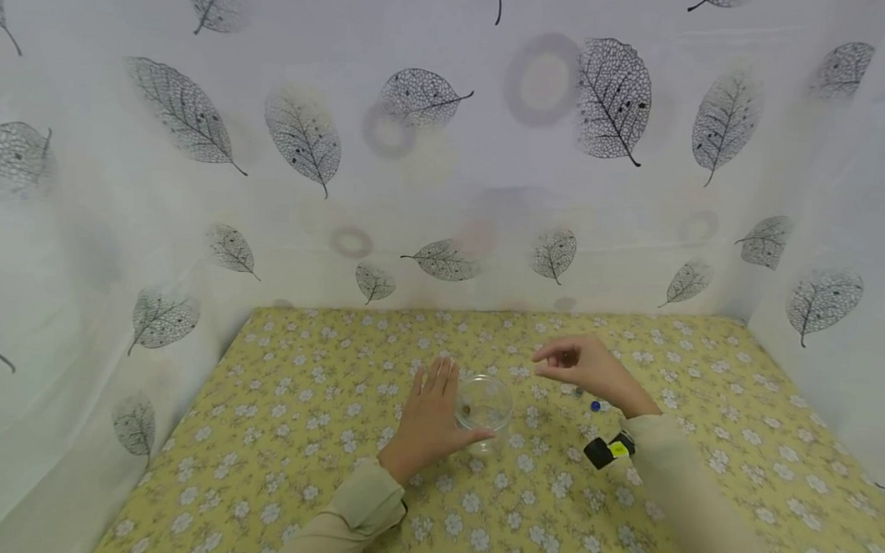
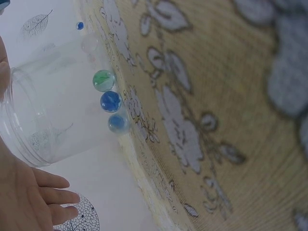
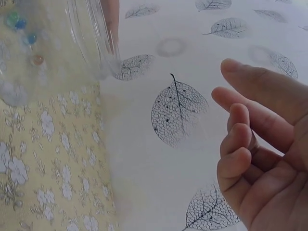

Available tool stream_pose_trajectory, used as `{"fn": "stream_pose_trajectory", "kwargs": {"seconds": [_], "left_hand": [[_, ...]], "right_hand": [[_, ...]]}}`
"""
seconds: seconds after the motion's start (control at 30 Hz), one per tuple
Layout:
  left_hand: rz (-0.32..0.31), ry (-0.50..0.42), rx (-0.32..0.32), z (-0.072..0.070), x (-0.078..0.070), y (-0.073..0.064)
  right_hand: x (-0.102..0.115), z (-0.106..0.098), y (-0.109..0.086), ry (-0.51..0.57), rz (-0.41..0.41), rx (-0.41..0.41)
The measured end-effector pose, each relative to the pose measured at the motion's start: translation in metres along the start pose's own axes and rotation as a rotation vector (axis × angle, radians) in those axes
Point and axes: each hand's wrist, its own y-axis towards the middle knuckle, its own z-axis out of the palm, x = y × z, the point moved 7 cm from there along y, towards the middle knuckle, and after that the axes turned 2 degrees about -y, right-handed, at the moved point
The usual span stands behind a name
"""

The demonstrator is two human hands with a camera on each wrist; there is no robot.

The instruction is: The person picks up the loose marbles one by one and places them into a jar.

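Note:
A clear plastic jar (image 1: 500,436) stands upright on the table with several glass marbles at its bottom. Through its wall the left wrist view shows a green marble (image 2: 103,80) and a blue marble (image 2: 110,101), among others; an orange-brown marble (image 3: 37,59) appears in the right wrist view. My left hand (image 1: 427,426) rests against the jar's left side, fingers straight, thumb stretched across the near side. Right of the jar, my right hand (image 1: 576,369) is raised above the table. Its fingers are loosely bent, thumb and index tips apart with nothing between them.
A blue marble (image 1: 595,406) lies on the table below my right hand, with another small marble (image 1: 578,391) close by. A yellow floral cloth (image 1: 291,436) covers the table. White curtains (image 1: 448,168) with leaf prints rise behind it and at both sides.

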Motion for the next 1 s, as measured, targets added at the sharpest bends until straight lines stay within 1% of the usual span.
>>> {"fn": "stream_pose_trajectory", "kwargs": {"seconds": [0.17,0.3,0.43,0.53,0.67,0.8,0.9,1.0], "left_hand": [[-0.003,-0.002,0.004,-0.001,0.000,0.000],[0.018,-0.013,-0.025,-0.002,-0.001,-0.001],[0.035,-0.024,-0.049,-0.002,-0.001,-0.001],[0.026,-0.014,-0.038,-0.003,-0.001,-0.002],[0.007,0.019,-0.009,-0.001,0.000,0.000],[-0.003,0.031,0.012,0.000,0.000,0.001],[-0.007,0.028,0.017,0.000,0.000,0.000],[-0.005,0.027,0.013,0.000,0.000,0.000]], "right_hand": [[-0.009,-0.011,-0.006,0.005,0.024,-0.023],[-0.016,-0.019,-0.012,0.025,0.049,-0.035],[-0.021,-0.026,-0.017,0.003,0.054,-0.049],[-0.025,-0.030,-0.021,-0.021,0.061,-0.058],[-0.031,-0.034,-0.025,-0.025,0.062,-0.058],[-0.038,-0.035,-0.028,-0.035,0.044,-0.059],[-0.045,-0.034,-0.030,-0.036,0.036,-0.050],[-0.054,-0.032,-0.032,-0.012,0.049,-0.037]]}}
